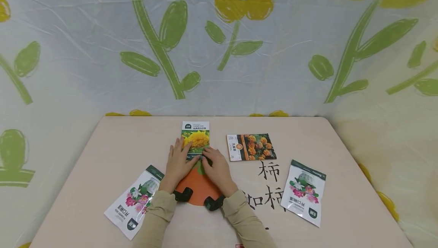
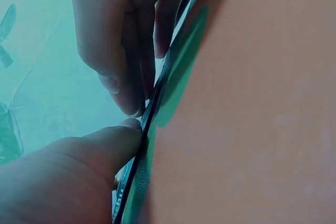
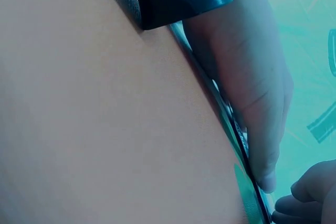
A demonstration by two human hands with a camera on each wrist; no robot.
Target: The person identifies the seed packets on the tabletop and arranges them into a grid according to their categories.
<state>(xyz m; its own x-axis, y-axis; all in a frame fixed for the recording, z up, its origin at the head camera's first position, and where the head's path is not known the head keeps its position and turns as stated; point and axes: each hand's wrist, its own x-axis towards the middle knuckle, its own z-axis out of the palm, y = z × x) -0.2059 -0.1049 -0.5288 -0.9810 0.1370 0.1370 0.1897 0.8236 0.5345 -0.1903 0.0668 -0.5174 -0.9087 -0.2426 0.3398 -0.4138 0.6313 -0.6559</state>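
Observation:
A seed packet (image 1: 199,138) with a yellow flower picture lies flat near the table's back edge. My left hand (image 1: 178,164) rests on its lower left part, the fingers spread and fairly straight. At the lower right corner, my right hand (image 1: 218,168) touches the packet with slightly bent fingers. Both thumbs come close together at its lower edge. In the left wrist view the packet (image 2: 152,103) shows only as a thin edge under the fingertips. The right wrist view shows its edge (image 3: 231,111) along my right hand.
An orange-flower packet (image 1: 256,147) lies sideways to the right. Two matching pink-flower packets lie at an angle, one (image 1: 137,202) on the left, the other (image 1: 304,193) on the right. The pale tabletop (image 1: 92,172) carries a printed orange fruit (image 1: 198,189) and black characters.

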